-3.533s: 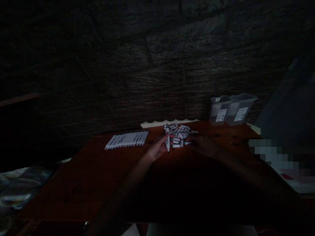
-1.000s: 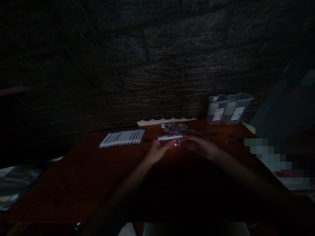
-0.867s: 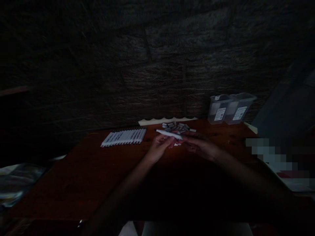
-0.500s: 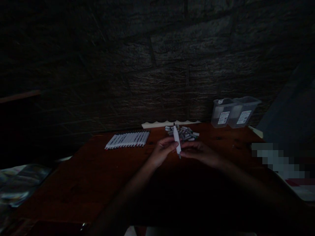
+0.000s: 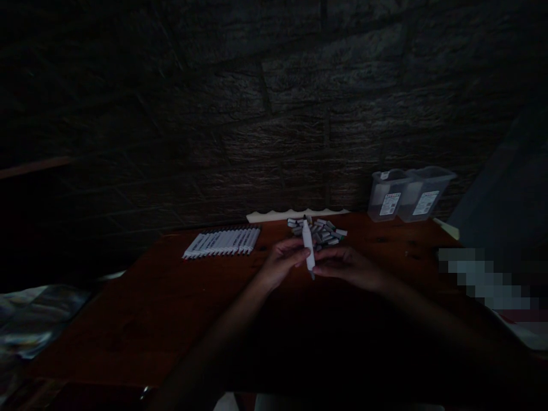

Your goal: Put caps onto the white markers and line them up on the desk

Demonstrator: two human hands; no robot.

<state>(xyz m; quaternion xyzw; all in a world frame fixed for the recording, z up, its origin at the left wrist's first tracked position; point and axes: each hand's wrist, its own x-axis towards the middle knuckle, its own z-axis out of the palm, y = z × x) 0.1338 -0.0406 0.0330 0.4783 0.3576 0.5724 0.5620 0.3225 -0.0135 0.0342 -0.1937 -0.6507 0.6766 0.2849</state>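
A white marker (image 5: 307, 244) stands nearly upright between my two hands, above the wooden table (image 5: 141, 319). Its top end shows a dark tip, and a narrower grey end points down. My left hand (image 5: 280, 262) grips the barrel with the thumb across its front. From the other side, my right hand (image 5: 349, 267) has its thumb and fingers closed against the lower barrel. Right behind the hands lies a loose pile of short grey and white marker caps (image 5: 327, 231). To the left, several white markers (image 5: 222, 241) lie side by side in a neat row.
Two clear plastic bins (image 5: 387, 197) with labels stand at the table's back right, against the dark stone-like wall (image 5: 291, 131). A pale wavy-edged strip (image 5: 295, 216) lies along the wall behind the caps. Crumpled plastic (image 5: 43, 319) shows beyond the left edge.
Almost nothing differs. The marker sits very slightly lower in view, with both hands still on it.
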